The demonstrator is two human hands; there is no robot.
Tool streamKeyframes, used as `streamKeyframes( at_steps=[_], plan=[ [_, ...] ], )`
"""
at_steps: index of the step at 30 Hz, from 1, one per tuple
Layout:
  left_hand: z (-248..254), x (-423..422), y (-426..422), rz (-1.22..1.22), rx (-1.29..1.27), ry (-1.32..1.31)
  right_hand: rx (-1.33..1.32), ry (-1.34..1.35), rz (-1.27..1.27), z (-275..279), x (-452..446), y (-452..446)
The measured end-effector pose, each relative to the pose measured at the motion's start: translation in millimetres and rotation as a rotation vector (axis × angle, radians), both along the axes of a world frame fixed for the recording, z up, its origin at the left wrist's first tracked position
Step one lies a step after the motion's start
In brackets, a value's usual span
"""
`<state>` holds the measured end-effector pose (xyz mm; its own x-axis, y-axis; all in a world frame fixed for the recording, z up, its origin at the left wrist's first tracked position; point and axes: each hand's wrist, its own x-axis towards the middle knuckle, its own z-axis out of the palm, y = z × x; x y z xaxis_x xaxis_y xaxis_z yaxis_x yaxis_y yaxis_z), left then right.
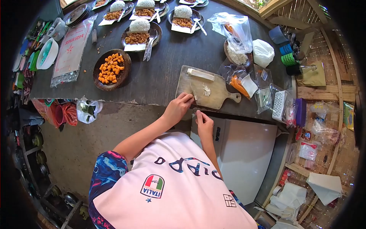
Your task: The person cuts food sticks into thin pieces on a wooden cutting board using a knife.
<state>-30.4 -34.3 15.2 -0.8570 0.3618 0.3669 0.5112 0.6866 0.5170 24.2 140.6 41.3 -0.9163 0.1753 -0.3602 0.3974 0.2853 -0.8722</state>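
Observation:
The wooden cutting board [219,98] lies at the counter's front edge. On it are a pale rectangular block [201,74] and a small heap of thin pale sticks [206,90]. At the board's left edge, my left hand [179,108] has its fingers closed by a thin pale strip [195,95]; what they hold is too small to name. My right hand [205,124] is below the board, just off the counter's edge, with thumb and fingers pinched together. Anything between those fingertips is too small to make out.
Left of the board sits a bowl of orange cubes [111,68]. Several plates with rice, such as one plate [157,28], stand farther back. A plastic bag [244,32] and a white basket [280,105] are at right. Below the counter is a white refrigerator [248,152].

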Motion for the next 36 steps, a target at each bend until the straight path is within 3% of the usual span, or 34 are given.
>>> streamKeyframes(
  at_steps=[4, 10, 16, 20, 36],
  plan=[
    [-0.5, -1.0, 0.5, 0.018, 0.057, -0.006, 0.031, -0.11, 0.004, 6.9, 13.0, 8.9],
    [-1.2, 2.4, 0.4, 0.003, 0.025, -0.048, -0.002, 0.044, 0.01, -10.7, -2.9, 1.0],
    [4.1, 0.9, -5.8, -0.021, 0.017, -0.05, 0.016, -0.117, 0.002, 9.6, 14.1, 7.8],
    [1.1, 1.5, -3.2, 0.002, 0.013, -0.024, -0.017, 0.009, 0.028, -4.4, -4.0, -0.8],
    [4.3, 0.5, -5.6, 0.012, 0.062, -0.019, 0.035, -0.014, 0.015, 2.5, 9.9, 1.6]
  ],
)
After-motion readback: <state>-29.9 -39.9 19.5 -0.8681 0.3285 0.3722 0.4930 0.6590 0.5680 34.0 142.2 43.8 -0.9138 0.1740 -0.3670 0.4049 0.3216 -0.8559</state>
